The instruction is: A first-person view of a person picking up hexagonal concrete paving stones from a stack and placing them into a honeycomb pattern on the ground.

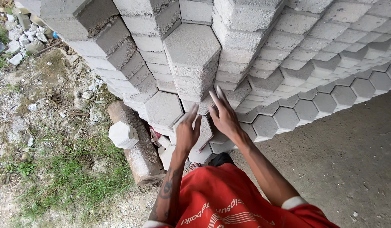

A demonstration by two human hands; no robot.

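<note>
1. two hands meet on one tilted hexagonal paver [205, 134], low in the stack of grey pavers [263, 63], at about 6 o'clock from the tall column.
2. left hand [188, 134] lies fingers spread on the paver's 9 o'clock edge; right hand [224, 116] is open, flat against its 1 o'clock side.
3. likely step: seating or freeing this block.
4. the next move seems to call for firm grip on opposite edges, toes clear.
5. a loose white paver [123, 135] sits on a log [134, 143] at 9 o'clock.

Left hand [188, 131] and right hand [224, 116] are laid flat, fingers spread, on hexagonal concrete pavers [204, 128] low in the stack [191, 55]; a loose paver [123, 134] is seen left.
</note>
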